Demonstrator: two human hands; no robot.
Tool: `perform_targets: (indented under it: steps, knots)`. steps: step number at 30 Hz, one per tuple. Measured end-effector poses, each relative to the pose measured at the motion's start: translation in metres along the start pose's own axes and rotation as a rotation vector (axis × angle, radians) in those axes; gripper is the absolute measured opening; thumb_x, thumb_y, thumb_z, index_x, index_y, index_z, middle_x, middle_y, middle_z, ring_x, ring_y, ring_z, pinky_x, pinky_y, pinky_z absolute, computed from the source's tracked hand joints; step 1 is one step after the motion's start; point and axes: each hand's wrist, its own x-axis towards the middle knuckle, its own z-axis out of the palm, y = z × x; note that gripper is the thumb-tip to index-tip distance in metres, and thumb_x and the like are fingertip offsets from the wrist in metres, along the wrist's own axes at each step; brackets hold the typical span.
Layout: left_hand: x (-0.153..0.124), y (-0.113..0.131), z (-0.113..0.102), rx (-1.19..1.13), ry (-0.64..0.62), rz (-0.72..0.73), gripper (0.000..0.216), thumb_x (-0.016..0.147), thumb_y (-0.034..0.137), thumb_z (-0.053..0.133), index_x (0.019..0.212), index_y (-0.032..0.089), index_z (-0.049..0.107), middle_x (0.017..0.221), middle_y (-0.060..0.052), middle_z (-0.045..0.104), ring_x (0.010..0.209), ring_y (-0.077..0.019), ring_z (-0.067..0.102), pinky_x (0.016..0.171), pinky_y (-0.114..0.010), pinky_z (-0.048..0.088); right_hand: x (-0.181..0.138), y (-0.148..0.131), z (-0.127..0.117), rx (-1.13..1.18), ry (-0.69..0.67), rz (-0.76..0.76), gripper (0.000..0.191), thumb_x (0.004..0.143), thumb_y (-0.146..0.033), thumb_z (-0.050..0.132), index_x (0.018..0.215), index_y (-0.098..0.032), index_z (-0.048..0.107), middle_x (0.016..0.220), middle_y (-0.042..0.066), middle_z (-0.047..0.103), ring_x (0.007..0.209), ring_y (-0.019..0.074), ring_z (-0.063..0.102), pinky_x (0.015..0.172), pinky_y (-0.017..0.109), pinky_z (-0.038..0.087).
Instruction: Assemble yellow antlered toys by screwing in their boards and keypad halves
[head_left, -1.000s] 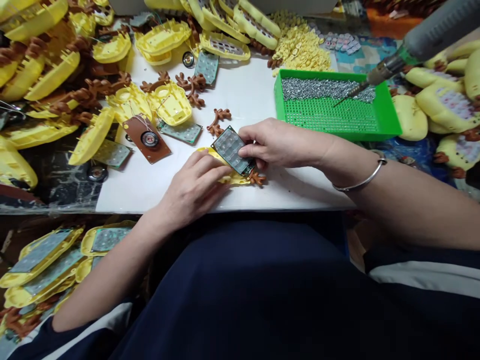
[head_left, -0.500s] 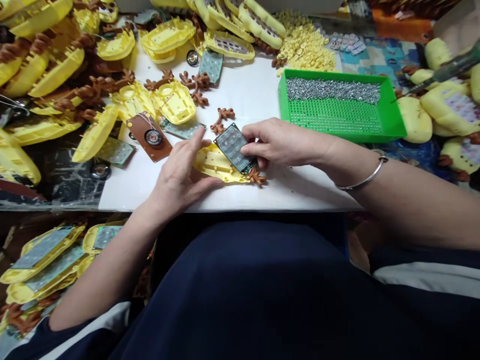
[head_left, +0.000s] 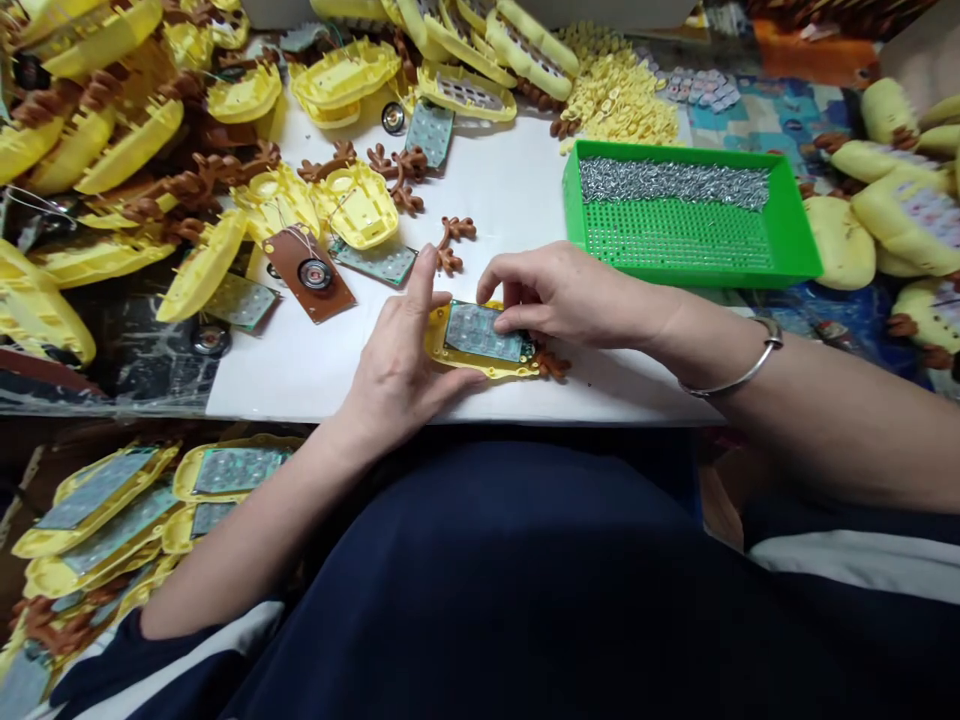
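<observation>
In the head view, a yellow plastic shell half (head_left: 439,340) lies near the table's front edge with its hollow side up. A brown antler-shaped piece (head_left: 553,363) sticks out at its right end. My left hand (head_left: 394,355) grips the shell's left end between thumb and fingers. Inside the shell rests a grey-green circuit board (head_left: 480,332), lying flat. My right hand (head_left: 559,295) has thumb and bent fingers on the board's upper right part. The fingertips' undersides are hidden.
A green basket (head_left: 690,275) of small metal screws stands at the right. Yellow shells (head_left: 356,205), a brown board with a speaker (head_left: 309,275) and another antler piece (head_left: 454,240) lie left and behind. Shells with boards (head_left: 240,468) are stacked below the table edge.
The circuit board, held tilted above the shell before, has come down and turned to lie flat inside it. The whole scene has shifted slightly right in view.
</observation>
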Motion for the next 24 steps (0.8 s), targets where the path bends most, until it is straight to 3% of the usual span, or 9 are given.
perform_targets:
  steps: [5, 16, 24]
  knots:
    - [-0.002, 0.013, 0.008, -0.001, 0.021, -0.052, 0.097, 0.083, 0.05, 0.064, 0.152, 0.024, 0.0, 0.147, -0.02, 0.04, 0.112, -0.0278, 0.059, 0.088, -0.041, 0.054, -0.008, 0.006, -0.002, 0.034, -0.001, -0.012, 0.016, 0.073, -0.015, 0.073, 0.088, -0.017, 0.07, 0.064, -0.005, 0.059, 0.059, 0.0071, 0.05, 0.062, 0.023, 0.036]
    - [-0.003, 0.01, 0.015, -0.014, 0.08, -0.012, 0.105, 0.079, 0.058, 0.064, 0.152, 0.023, -0.002, 0.134, -0.017, 0.053, 0.103, -0.0263, 0.061, 0.087, -0.042, 0.054, -0.009, 0.012, -0.007, -0.15, -0.1, -0.219, 0.019, 0.087, -0.025, 0.059, 0.099, -0.015, 0.07, 0.078, 0.002, 0.066, 0.068, 0.0084, 0.055, 0.062, 0.021, 0.038]
    - [-0.002, 0.012, 0.013, 0.027, 0.073, -0.004, 0.104, 0.079, 0.06, 0.062, 0.152, 0.02, 0.0, 0.123, -0.016, 0.059, 0.098, -0.0247, 0.061, 0.087, -0.041, 0.054, -0.006, 0.012, -0.007, -0.174, -0.147, -0.232, 0.02, 0.087, -0.027, 0.058, 0.099, -0.016, 0.071, 0.083, 0.002, 0.067, 0.075, 0.0097, 0.058, 0.068, 0.022, 0.039]
